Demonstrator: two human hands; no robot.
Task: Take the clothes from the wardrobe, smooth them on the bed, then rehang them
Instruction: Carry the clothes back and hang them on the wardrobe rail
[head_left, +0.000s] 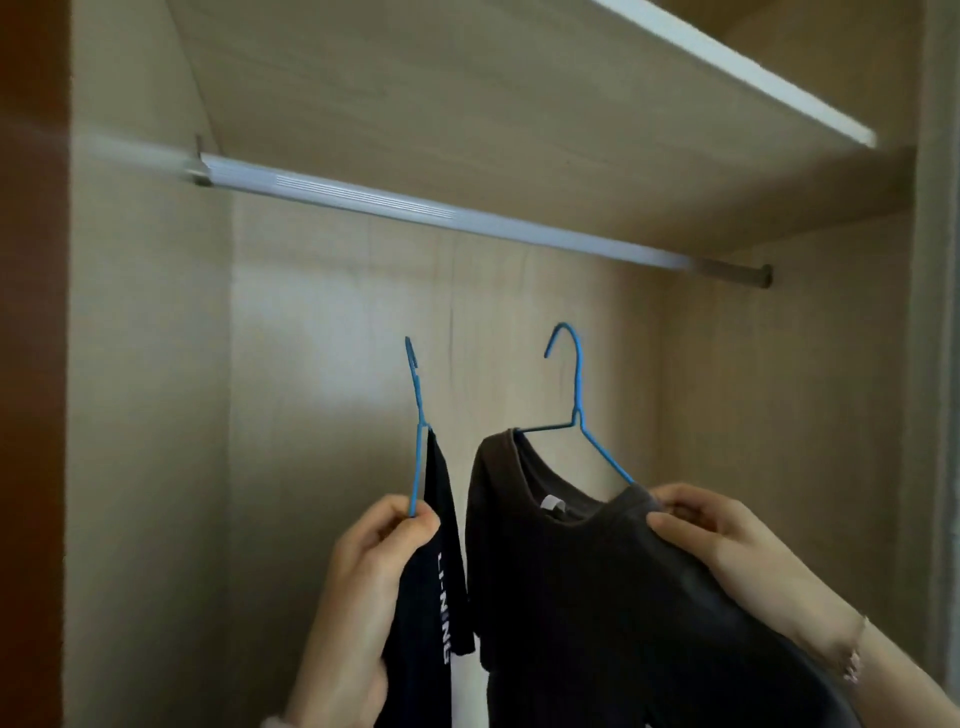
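Clothes on two blue hangers are held up inside the wardrobe (156, 364), both below the rail (415, 208), neither hook on it. Left of centre: left hand (363, 587) pinched shut on the lower end of the first hanger (417, 431), seen edge-on, hook pointing up. A dark navy garment (441, 597) with white lettering hangs from it, touching the fingers. Centre: second hanger (576, 410), hook up and curling to the left, carries a dark brown T-shirt (571, 597); white neck label visible inside the collar. The left shoulder of the shirt sits on the wire, the right arm of the wire shows bare above the collar. Lower right: right hand (727, 540), fingers closed on the shirt's right shoulder where the wire enters the cloth; a bracelet (852, 660) at the wrist. Upper frame: underside of a shelf (467, 104), white front edge at upper right. Rail runs from upper left down to the right wall.
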